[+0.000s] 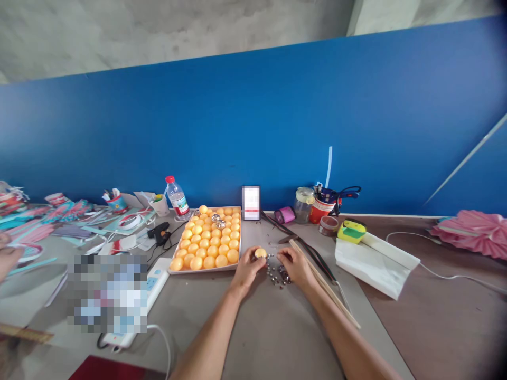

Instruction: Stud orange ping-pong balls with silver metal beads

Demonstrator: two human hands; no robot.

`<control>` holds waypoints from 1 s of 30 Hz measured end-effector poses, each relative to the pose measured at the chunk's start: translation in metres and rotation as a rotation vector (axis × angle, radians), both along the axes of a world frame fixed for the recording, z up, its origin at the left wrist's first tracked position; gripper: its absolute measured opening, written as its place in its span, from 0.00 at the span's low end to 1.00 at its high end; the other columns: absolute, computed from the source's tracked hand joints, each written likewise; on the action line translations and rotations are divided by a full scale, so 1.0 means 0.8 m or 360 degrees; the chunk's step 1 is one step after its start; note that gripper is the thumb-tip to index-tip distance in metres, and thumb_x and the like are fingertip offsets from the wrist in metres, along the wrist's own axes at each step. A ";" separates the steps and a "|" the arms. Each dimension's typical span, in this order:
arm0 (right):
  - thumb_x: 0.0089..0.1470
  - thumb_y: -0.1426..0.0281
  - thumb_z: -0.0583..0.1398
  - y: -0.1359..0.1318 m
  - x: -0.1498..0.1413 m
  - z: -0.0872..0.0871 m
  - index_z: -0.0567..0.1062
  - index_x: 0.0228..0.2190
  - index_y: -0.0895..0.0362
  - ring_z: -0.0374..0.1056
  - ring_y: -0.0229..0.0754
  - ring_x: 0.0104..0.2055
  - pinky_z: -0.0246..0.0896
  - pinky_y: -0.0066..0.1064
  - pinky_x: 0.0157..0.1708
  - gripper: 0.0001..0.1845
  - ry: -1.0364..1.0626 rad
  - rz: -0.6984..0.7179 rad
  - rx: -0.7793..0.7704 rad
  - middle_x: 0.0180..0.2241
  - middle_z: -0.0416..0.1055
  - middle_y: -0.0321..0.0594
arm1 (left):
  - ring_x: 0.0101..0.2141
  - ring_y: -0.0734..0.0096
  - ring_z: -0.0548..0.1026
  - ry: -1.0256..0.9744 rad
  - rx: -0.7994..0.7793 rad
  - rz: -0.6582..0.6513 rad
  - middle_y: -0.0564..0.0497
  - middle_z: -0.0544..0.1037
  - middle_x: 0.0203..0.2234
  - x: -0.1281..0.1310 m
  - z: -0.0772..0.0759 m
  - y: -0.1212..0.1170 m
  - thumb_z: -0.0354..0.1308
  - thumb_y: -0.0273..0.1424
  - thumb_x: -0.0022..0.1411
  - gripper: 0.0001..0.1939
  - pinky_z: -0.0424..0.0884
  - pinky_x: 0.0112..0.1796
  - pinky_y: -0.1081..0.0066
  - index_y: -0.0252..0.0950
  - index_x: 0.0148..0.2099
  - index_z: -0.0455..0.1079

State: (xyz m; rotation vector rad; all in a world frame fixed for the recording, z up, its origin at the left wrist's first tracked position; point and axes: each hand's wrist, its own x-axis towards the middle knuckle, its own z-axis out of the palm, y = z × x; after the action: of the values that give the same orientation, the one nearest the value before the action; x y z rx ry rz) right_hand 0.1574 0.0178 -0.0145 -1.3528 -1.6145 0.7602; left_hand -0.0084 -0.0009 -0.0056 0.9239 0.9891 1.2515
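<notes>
My left hand (248, 270) is closed around an orange ping-pong ball (260, 253), held just above the table. To its right, the fingers of my right hand (297, 266) are pinched together; whatever they hold is too small to make out. Several small shiny silver beads (273, 275) lie loose on the table between and below the hands. A shallow white box (206, 271) full of orange balls stands left of my left hand. On top of those balls sit a few silver, shiny pieces (218, 221).
Wooden sticks (328, 290) and a dark strap (317, 256) lie right of my right hand. A white power strip (157, 279), glue gun (159, 233) and bottle (179, 200) are at left. Jars, a red cup (320, 211) and white paper (372, 264) stand right. Another person's hand (8, 256) shows far left.
</notes>
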 end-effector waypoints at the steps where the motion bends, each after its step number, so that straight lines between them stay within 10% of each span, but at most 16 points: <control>1: 0.48 0.68 0.55 0.001 0.002 -0.003 0.72 0.28 0.58 0.67 0.42 0.33 0.60 0.32 0.37 0.07 -0.0152 -0.0025 0.0049 0.29 0.71 0.40 | 0.31 0.74 0.69 0.0003 -0.0012 -0.0008 0.50 0.71 0.34 0.000 0.000 0.000 0.67 0.34 0.43 0.26 0.67 0.34 0.73 0.34 0.46 0.67; 9: 0.51 0.73 0.55 -0.015 -0.009 0.006 0.75 0.33 0.57 0.69 0.44 0.40 0.57 0.31 0.40 0.09 -0.1090 0.0135 -0.0060 0.38 0.71 0.46 | 0.34 0.71 0.70 0.0002 -0.0017 -0.0006 0.49 0.72 0.35 0.003 0.005 -0.002 0.66 0.33 0.43 0.26 0.68 0.37 0.71 0.34 0.46 0.67; 30: 0.57 0.73 0.49 -0.019 -0.021 0.011 0.73 0.30 0.57 0.67 0.41 0.38 0.53 0.29 0.37 0.13 -0.1035 0.0319 -0.0023 0.34 0.71 0.43 | 0.33 0.70 0.71 0.0099 0.0032 -0.0039 0.49 0.73 0.34 0.004 0.009 -0.004 0.64 0.33 0.45 0.23 0.68 0.37 0.70 0.33 0.44 0.67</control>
State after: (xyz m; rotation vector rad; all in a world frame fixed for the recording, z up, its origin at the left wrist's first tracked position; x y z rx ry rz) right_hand 0.1409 0.0027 -0.0059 -1.5600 -2.2786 0.4602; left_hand -0.0054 -0.0042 0.0014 0.9930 1.0130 1.2204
